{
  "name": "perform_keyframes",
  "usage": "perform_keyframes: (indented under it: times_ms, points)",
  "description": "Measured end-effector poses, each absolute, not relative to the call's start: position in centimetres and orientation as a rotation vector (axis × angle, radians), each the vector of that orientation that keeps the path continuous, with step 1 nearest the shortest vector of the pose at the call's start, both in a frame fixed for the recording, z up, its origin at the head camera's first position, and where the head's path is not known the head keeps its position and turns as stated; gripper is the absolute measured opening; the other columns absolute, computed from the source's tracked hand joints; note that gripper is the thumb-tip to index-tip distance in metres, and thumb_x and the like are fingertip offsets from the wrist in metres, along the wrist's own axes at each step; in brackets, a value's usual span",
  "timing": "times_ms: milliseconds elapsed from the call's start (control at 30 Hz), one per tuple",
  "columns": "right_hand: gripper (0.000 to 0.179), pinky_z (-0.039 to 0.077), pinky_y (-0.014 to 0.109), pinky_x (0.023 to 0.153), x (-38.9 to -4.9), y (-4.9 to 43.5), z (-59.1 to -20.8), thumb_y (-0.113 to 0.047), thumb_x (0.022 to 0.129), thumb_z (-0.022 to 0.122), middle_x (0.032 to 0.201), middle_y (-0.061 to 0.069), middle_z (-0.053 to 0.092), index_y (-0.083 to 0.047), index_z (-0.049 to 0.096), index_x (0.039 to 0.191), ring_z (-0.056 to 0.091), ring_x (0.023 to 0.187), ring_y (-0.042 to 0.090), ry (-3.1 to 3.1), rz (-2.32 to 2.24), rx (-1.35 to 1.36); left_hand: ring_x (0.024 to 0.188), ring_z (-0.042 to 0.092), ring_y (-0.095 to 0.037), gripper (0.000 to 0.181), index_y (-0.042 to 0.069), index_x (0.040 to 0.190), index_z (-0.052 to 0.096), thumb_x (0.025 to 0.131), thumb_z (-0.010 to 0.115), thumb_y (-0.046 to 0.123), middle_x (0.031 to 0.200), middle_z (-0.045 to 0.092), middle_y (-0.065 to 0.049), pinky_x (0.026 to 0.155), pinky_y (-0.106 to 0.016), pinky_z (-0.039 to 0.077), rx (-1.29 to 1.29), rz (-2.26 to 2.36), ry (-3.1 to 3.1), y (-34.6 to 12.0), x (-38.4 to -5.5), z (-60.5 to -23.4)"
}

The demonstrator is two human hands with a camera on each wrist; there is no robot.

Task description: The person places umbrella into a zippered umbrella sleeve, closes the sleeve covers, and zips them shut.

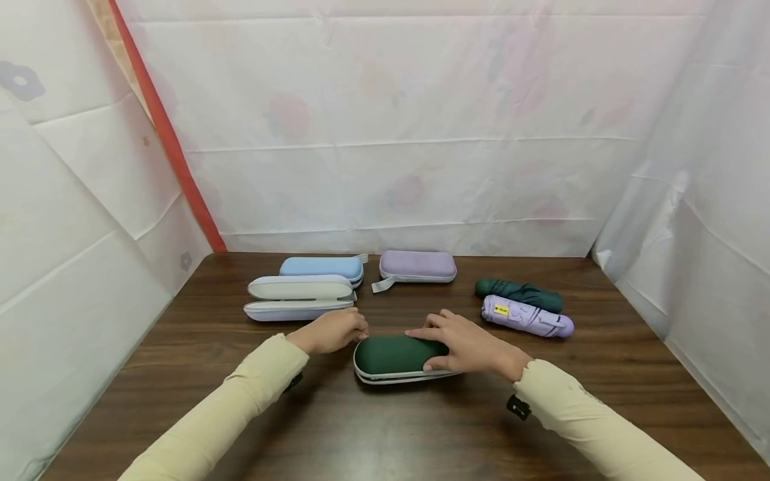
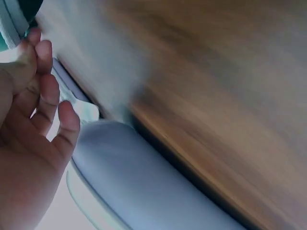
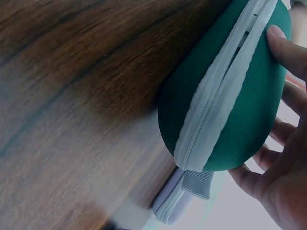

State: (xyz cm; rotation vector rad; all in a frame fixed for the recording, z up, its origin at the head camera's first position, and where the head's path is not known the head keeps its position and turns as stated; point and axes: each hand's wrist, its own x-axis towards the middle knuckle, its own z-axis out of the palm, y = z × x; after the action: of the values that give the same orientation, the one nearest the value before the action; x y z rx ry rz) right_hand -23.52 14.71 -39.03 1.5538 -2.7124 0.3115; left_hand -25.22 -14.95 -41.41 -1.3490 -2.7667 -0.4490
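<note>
A dark green zippered hard case (image 1: 394, 354) lies on the table between the hands, its pale zipper (image 3: 211, 100) running round the side. My right hand (image 1: 466, 344) grips the case's right end, thumb on the near side and fingers over the far side; in the right wrist view that hand (image 3: 283, 158) curves round the green shell. At the case's far left corner my left hand (image 1: 337, 331) pinches the zipper with thumb and forefinger. The left wrist view shows this hand (image 2: 36, 115) with fingertips at the grey zipper edge (image 2: 12, 24); the pinched bit is hidden between them.
An open lavender case (image 1: 301, 309) with a pale inside stands left of the left hand. Behind it are a blue case (image 1: 321, 266) and a purple case (image 1: 418, 265). Two folded umbrellas, dark green (image 1: 520, 294) and lavender (image 1: 529, 317), lie at the right.
</note>
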Motion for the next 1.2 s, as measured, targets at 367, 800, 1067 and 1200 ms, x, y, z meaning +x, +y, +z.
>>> perform_keyframes:
  times_ms: [367,800,1067,1200]
  points:
    - [0.06,0.037,0.03,0.067,-23.0,14.7,-39.4,-0.044,0.087,0.067,0.103,0.0,0.052,-0.02,0.051,0.14,0.042,0.084,0.014,-2.678,0.233,1.485,0.073,0.054,-0.013,0.012,0.016,0.078,0.066,0.09,0.064,0.013,0.074,0.058,0.009,0.058,-0.028,0.041,-1.24,-0.211,-2.655,-16.8,-21.3,-41.5]
    - [0.06,0.037,0.034,0.063,-21.0,13.9,-39.8,-0.046,0.085,0.068,0.099,0.005,0.053,-0.019,0.054,0.137,0.047,0.085,0.021,-2.776,0.217,1.171,0.071,0.054,-0.014,0.012,0.015,0.077,0.066,0.088,0.066,0.015,0.073,0.06,0.005,0.058,-0.03,0.039,-1.086,-0.202,-2.656,-15.5,-19.4,-41.6]
    - [0.059,0.042,0.04,0.065,-20.3,13.3,-40.2,-0.049,0.085,0.066,0.099,0.01,0.055,-0.019,0.056,0.135,0.05,0.086,0.026,-2.797,0.211,1.067,0.071,0.056,-0.015,0.01,0.012,0.077,0.067,0.087,0.069,0.014,0.075,0.063,0.004,0.06,-0.032,0.042,-1.02,-0.231,-2.658,-15.2,-19.2,-42.0]
    - [0.059,0.038,0.035,0.059,-20.2,13.4,-40.1,-0.05,0.084,0.067,0.092,0.007,0.052,-0.02,0.057,0.134,0.046,0.078,0.022,-2.785,0.203,1.02,0.072,0.057,-0.015,0.009,0.011,0.077,0.067,0.085,0.07,0.012,0.075,0.062,0.004,0.061,-0.032,0.044,-1.039,-0.268,-2.629,-14.9,-19.3,-42.0]
